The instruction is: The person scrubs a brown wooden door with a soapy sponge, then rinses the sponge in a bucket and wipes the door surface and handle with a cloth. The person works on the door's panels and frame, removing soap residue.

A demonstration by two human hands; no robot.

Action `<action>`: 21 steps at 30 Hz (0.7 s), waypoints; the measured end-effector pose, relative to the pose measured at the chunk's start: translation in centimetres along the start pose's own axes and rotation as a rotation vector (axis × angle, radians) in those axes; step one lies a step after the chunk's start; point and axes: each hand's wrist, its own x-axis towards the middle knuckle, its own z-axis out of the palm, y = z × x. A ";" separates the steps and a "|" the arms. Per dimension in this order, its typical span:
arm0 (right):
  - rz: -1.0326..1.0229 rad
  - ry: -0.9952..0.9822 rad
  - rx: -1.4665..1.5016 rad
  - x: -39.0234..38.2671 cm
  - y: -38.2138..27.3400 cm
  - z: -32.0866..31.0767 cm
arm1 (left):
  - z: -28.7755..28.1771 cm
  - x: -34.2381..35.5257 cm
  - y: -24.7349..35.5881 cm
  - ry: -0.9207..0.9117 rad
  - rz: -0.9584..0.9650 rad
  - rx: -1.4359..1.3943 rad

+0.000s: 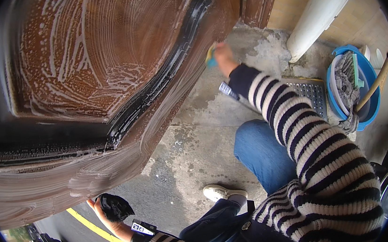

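A blue tub (373,109) held a grey rag (344,77). The right hand (225,57) squeezed a sponge (210,59). The left hand (104,219) touched a black bundle (116,206); I couldn't tell its grip.

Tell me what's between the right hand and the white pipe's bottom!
Patchy concrete floor lies between the right hand and white pipe, in the head view.
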 end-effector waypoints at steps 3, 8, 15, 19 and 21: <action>-0.147 0.112 -0.042 8.8 -0.4 -2.0 | 0.8 0.1 0.4 -0.065 0.020 -0.007; -0.340 0.257 0.048 6.1 0.9 -1.3 | 1.9 -0.3 0.7 -0.061 0.041 -0.018; 0.298 -0.454 -0.027 -23.5 4.8 7.4 | 3.5 -1.2 1.3 -0.013 0.087 -0.017; 0.271 -0.460 0.041 -24.2 4.8 7.5 | 4.5 -2.5 1.7 -0.149 0.146 -0.022; 0.316 -0.266 0.267 -19.5 4.5 6.0 | 5.2 -2.7 1.6 -0.039 0.174 -0.015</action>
